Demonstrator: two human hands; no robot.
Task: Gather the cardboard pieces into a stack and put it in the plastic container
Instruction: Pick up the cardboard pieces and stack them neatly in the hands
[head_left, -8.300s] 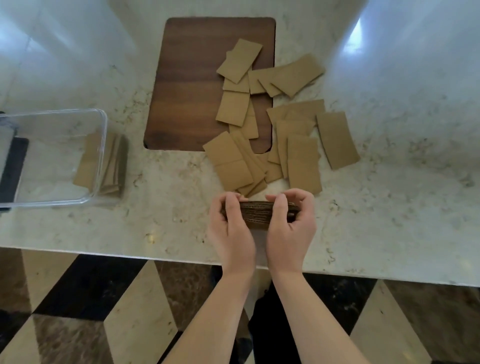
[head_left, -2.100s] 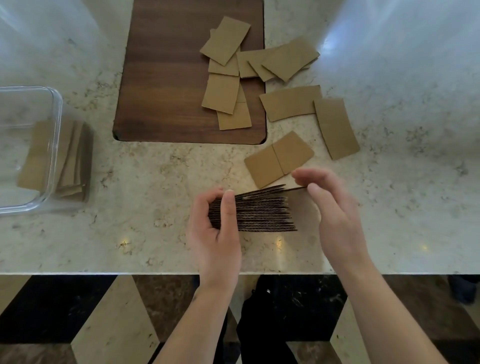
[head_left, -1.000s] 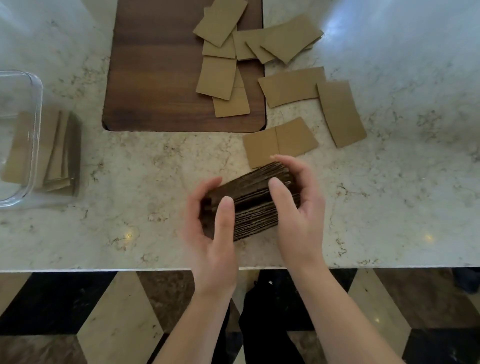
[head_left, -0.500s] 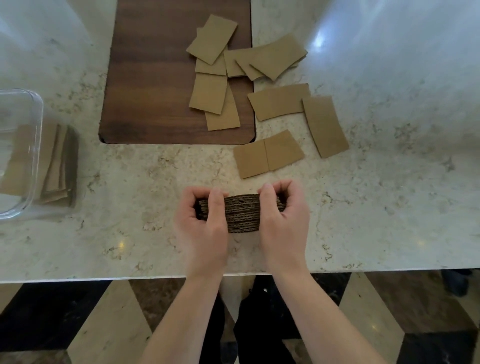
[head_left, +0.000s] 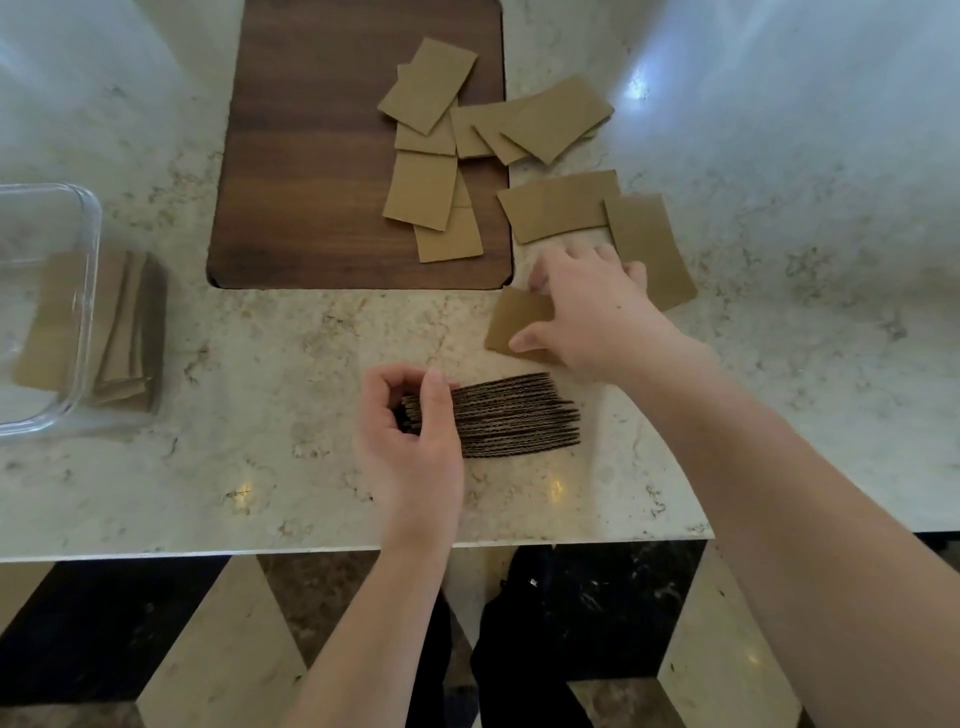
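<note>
A thick stack of brown cardboard pieces (head_left: 511, 415) rests on the marble counter near its front edge. My left hand (head_left: 408, 431) grips the stack's left end. My right hand (head_left: 587, 312) lies flat, fingers spread, on two loose cardboard pieces (head_left: 511, 322) just beyond the stack; the hand hides most of them. Several more loose pieces (head_left: 561, 205) lie scattered farther back, some on a dark wooden board (head_left: 306, 156). The clear plastic container (head_left: 78, 312) stands at the left edge, with a leaning bundle of cardboard (head_left: 130, 332) seen at its right wall.
The counter's front edge (head_left: 311, 551) runs just below my left wrist, with a patterned floor beneath. Glossy pale walls rise at the back left and back right. Bare marble lies between the container and the stack.
My right hand has let go of the stack and reached forward onto the two nearest loose pieces. My left hand still holds the stack, which has fanned out slightly on its right side.
</note>
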